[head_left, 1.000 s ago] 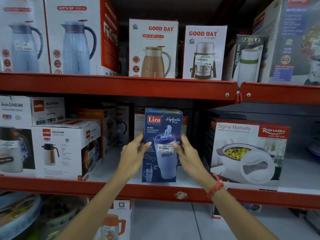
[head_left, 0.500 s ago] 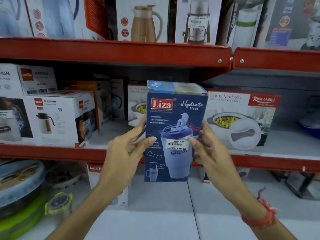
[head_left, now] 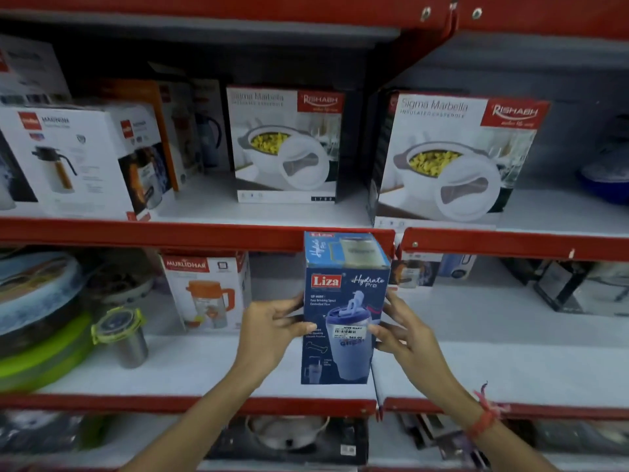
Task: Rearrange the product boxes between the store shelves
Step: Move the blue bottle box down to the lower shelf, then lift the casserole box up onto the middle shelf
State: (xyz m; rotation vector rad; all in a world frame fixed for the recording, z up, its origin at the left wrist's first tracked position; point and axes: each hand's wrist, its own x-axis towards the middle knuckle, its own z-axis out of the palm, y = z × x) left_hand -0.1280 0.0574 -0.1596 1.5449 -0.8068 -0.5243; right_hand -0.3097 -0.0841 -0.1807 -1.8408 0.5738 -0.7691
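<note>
A tall blue Liza Hydrate Pro box (head_left: 343, 294) is upright between both hands, in front of the lower white shelf (head_left: 476, 356). My left hand (head_left: 269, 332) grips its left side with the thumb on the front. On the right side, my right hand (head_left: 405, 335) holds it, a red thread band at the wrist. The box's top reaches the red front rail (head_left: 204, 233) of the shelf above. Whether its bottom touches the lower shelf I cannot tell.
Above stand two Sigma Marbella casserole boxes (head_left: 286, 144) (head_left: 456, 158) and white flask boxes (head_left: 75, 158). On the lower shelf are a Murlidhar jug box (head_left: 207, 291), a steel container with green lid (head_left: 126, 335), stacked round containers (head_left: 37, 318) at left and dark items (head_left: 578, 287) at right.
Both hands have carried the blue box off the middle shelf and down to the level of the shelf below. The view has tilted down with it.
</note>
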